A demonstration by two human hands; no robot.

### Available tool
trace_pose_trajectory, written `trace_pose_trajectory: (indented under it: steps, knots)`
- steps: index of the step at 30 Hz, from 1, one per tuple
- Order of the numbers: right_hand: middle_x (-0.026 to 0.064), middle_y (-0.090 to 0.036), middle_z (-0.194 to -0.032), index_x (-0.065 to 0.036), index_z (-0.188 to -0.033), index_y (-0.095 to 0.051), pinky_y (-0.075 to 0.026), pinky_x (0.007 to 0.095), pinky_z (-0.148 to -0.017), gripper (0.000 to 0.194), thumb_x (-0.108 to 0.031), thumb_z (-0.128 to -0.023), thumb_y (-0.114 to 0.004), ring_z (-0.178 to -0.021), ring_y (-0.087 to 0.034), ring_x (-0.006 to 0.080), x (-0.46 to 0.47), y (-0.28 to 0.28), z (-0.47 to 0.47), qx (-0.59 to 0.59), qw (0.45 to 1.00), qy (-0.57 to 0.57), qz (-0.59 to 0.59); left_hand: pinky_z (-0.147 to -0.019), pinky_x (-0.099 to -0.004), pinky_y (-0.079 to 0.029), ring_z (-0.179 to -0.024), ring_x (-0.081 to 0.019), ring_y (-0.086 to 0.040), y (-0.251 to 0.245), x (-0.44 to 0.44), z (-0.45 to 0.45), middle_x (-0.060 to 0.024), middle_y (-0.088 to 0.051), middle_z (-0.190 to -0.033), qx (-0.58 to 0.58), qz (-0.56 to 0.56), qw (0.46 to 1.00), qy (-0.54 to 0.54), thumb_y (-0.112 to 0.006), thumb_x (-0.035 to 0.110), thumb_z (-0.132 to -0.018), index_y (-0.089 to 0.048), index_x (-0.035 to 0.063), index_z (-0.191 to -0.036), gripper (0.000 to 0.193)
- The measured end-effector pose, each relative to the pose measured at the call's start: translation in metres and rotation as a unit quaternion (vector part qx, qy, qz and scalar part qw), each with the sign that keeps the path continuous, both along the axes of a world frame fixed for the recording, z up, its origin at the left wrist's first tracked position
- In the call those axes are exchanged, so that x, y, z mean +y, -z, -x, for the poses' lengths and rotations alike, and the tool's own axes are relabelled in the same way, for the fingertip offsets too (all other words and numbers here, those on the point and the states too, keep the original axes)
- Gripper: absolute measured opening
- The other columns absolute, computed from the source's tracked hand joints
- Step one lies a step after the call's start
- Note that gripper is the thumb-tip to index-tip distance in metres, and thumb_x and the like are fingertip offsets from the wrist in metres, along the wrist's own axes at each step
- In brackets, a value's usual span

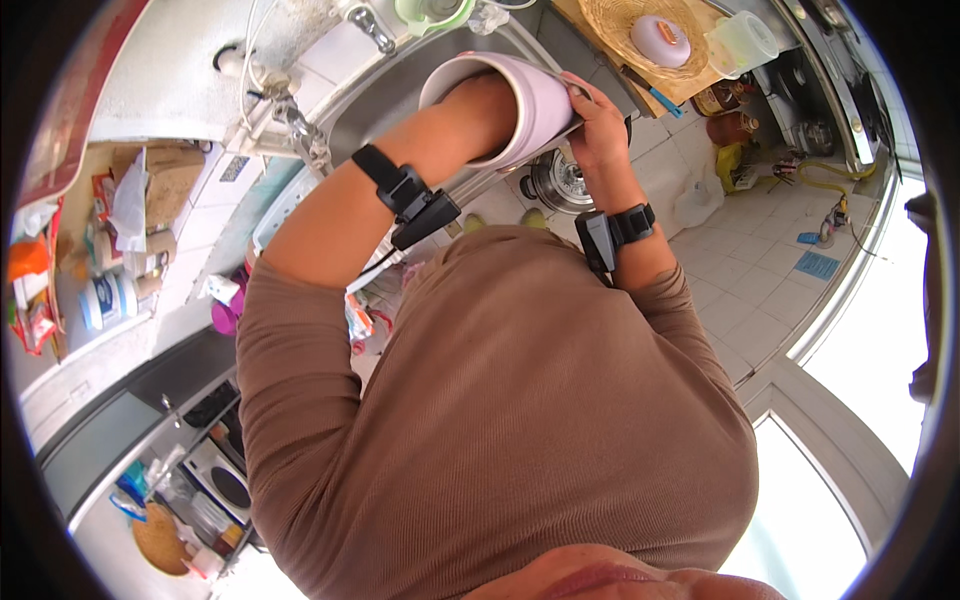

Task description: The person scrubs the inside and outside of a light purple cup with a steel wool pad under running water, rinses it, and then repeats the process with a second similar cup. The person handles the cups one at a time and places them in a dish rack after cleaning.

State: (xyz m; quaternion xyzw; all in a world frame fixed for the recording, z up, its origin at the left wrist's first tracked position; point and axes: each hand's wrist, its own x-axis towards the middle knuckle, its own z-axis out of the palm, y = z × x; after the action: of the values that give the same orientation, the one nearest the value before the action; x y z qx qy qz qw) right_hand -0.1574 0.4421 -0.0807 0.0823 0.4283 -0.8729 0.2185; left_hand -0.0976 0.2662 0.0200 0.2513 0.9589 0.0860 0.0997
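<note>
A tall lavender pot [544, 112] is tipped on its side over the stainless steel sink [375, 112], its mouth facing left and towards me. My left hand [487, 97] reaches deep inside it; the fingers are hidden, so their grip does not show. At the pot's far right end, my right hand [600, 124] grips it, thumb on the near side and the other fingers mostly out of sight. Both wrists wear black straps with small devices.
Chrome taps [300, 131] and a green bowl [431, 11] border the sink. To the right, a wicker basket [600, 15] holds a lavender domed lid [660, 41]; beside it are a clear plastic container [742, 45] and a blue-handled knife [664, 99]. A steel pot [559, 184] sits below.
</note>
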Motion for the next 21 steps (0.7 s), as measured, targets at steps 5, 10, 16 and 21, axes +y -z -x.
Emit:
trace_pose_trajectory:
  steps: [5,10,16,21]
  knots:
    - [0.0038,-0.063,-0.090,0.003,-0.113,-0.065,-0.048,0.0247,-0.078,0.023,-0.002,-0.091,-0.059,-0.082,-0.057,0.0124,-0.001,0.000,0.003,0.001,1.000,-0.005,-0.011,-0.095,-0.0418,-0.044,-0.108,-0.0275,-0.059,-0.001,0.009,-0.008,-0.0121,-0.063,-0.119,-0.017,0.111,0.993,-0.020,-0.072,0.028,-0.071,-0.063,0.0104,-0.116,0.049]
    - [0.0091,-0.064,-0.105,0.004,-0.119,-0.061,-0.049,0.0281,-0.084,0.027,-0.001,-0.093,-0.056,-0.091,-0.059,0.0153,0.000,0.000,0.014,0.019,0.999,0.010,-0.025,-0.097,-0.0452,-0.042,-0.114,-0.0245,-0.059,-0.005,0.001,0.003,-0.0089,-0.062,-0.123,0.027,0.135,0.990,-0.023,-0.067,0.032,-0.075,-0.063,0.0154,-0.118,0.046]
    - [0.0144,-0.063,-0.115,0.007,-0.122,-0.058,-0.048,0.0333,-0.094,0.029,-0.002,-0.095,-0.052,-0.103,-0.060,0.0219,0.003,0.004,0.021,0.023,0.999,-0.001,0.025,-0.093,-0.0396,-0.049,-0.109,-0.0282,-0.061,0.008,0.014,0.013,-0.0130,-0.064,-0.120,-0.023,-0.056,0.998,-0.031,-0.059,0.015,-0.083,-0.068,0.0078,-0.111,0.030]
    - [0.0155,-0.062,-0.118,0.007,-0.123,-0.057,-0.048,0.0334,-0.095,0.030,0.000,-0.094,-0.051,-0.104,-0.060,0.0217,0.004,0.004,0.025,0.071,0.997,-0.014,-0.014,-0.094,-0.0424,-0.044,-0.107,-0.0239,-0.061,0.011,0.001,0.010,-0.0077,-0.065,-0.119,0.071,0.069,0.995,-0.027,-0.063,0.028,-0.080,-0.066,0.0191,-0.114,0.035]
